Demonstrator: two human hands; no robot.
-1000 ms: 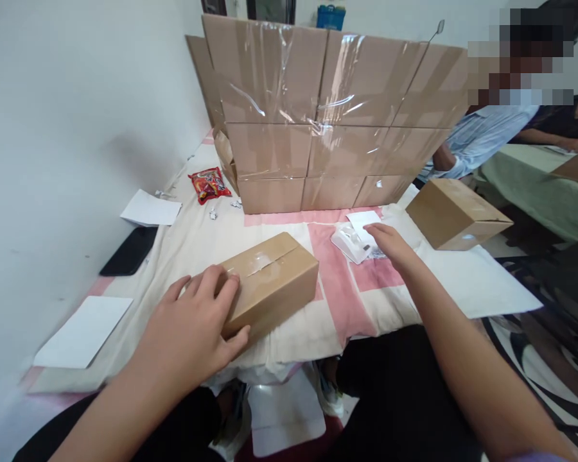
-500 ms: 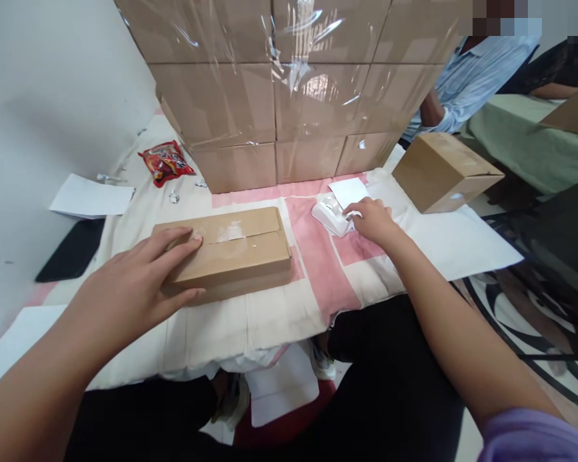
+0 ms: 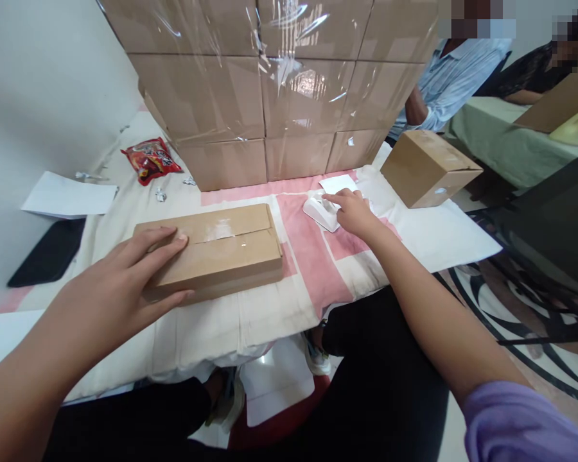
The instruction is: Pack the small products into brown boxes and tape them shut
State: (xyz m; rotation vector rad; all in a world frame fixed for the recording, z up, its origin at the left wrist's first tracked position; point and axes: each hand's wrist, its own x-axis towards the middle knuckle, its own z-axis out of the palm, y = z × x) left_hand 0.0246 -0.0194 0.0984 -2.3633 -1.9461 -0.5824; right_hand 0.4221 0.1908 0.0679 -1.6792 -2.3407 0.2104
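Observation:
A long, closed cardboard box (image 3: 226, 250) lies on the cloth in front of me, with clear tape across the flap seam on top. My left hand (image 3: 144, 269) rests spread over its left end, fingers on the lid and thumb along the front side. To the box's right sits a small white tape dispenser (image 3: 322, 213). My right hand (image 3: 356, 212) is over it, index finger stretched out to its top and the other fingers curled. The right thumb is hidden, and any loose tape end is too small to see.
Behind stands a stack of cardboard boxes (image 3: 226, 96) under clear film. Another box (image 3: 431, 170) is at the right, near white paper (image 3: 447, 234). On the left are a red snack packet (image 3: 151, 160), folded paper (image 3: 70, 196) and a black phone-like slab (image 3: 48, 253). Two people sit beyond.
My right index finger has shifted from the dispenser's front end back toward its top middle. The left hand stays on the box. The whole view has shifted slightly.

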